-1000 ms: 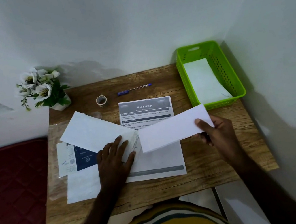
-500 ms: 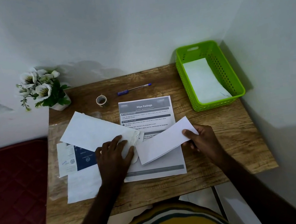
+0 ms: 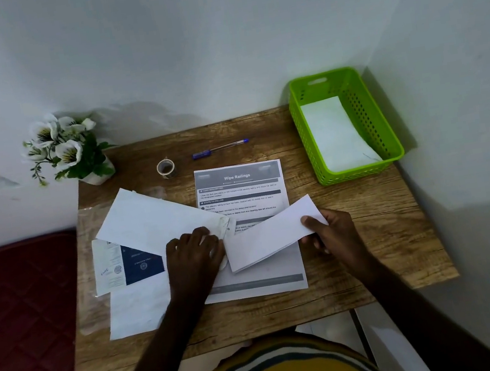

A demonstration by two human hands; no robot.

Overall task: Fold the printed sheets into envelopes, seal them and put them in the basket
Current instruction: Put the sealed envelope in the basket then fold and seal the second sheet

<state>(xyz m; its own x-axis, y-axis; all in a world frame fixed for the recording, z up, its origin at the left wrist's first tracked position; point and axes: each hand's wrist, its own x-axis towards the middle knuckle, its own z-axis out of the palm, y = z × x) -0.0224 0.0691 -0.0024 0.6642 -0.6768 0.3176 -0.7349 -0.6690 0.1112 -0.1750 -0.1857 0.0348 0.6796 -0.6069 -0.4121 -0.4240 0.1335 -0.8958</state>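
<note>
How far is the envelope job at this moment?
Done: one white envelope lies in the basket. In hand: the right hand pinches a folded sheet; the left hand presses on the envelopes. Left: inserting it, sealing, and the flat printed sheet.

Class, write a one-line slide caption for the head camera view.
Right hand holds a folded sheet toward the envelope under the left hand.
</note>
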